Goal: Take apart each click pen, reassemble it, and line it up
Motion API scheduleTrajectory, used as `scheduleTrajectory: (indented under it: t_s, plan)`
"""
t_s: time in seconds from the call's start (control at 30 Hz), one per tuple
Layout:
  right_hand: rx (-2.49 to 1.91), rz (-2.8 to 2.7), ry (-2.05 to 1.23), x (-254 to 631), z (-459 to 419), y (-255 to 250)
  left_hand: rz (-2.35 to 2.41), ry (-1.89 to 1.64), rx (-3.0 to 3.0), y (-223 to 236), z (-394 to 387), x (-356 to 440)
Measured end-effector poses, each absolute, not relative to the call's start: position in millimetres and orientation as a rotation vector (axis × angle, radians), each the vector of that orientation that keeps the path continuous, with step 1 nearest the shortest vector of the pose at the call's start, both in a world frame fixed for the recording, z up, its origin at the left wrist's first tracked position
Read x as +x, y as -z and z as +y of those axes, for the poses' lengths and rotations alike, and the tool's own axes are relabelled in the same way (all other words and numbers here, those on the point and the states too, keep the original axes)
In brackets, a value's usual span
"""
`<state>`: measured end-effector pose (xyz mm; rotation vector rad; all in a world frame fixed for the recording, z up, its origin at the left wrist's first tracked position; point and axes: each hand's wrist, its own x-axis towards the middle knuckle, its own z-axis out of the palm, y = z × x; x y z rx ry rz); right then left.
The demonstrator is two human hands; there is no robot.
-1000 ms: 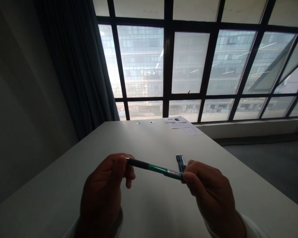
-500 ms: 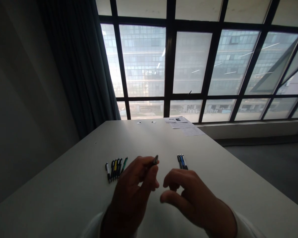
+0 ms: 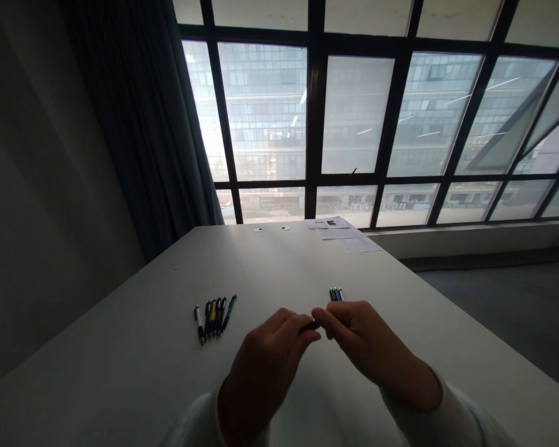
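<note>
L hand (image 3: 266, 372) & R hand (image 3: 370, 351) moved together, both gripping dark pen (image 3: 311, 326) btwn them

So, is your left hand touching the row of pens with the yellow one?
Apart. The head view shows a strip of white tabletop between the left hand and the row of pens.

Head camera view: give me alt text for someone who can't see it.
The person's left hand and right hand meet over a white table, holding a mostly hidden dark pen between them. Beyond lie a row of colored pens and a smaller bunch of pens, with papers further back beneath a large gridded window.
</note>
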<state>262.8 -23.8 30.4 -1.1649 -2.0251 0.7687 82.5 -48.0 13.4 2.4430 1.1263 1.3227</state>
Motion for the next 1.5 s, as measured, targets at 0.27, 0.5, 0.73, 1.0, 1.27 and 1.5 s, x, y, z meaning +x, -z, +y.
scheduleTrajectory:
  t_s: [0.27,0.5,0.73,1.0,1.27,1.5]
  plan:
    - [-1.02,-1.95,-0.8,262,-26,-33,1.032,-1.423,2.49,-18,-50,84]
    - [-0.982,-1.927,-0.775,258,-30,-34,1.084,-1.426,2.45,-21,-52,83]
    - [-1.001,-1.935,-0.797,260,-30,-31,1.076,-1.439,2.575,-17,-54,81]
    - [-0.972,-1.917,-0.865,257,-25,-25,1.172,-1.47,2.701,-17,-55,80]
    - [-0.95,-1.986,-0.661,256,-21,-22,1.036,-1.418,2.285,-14,-43,77]
    - [-1.048,-2.294,-0.681,264,-9,-16,0.891,-1.226,1.164,50,-32,99]
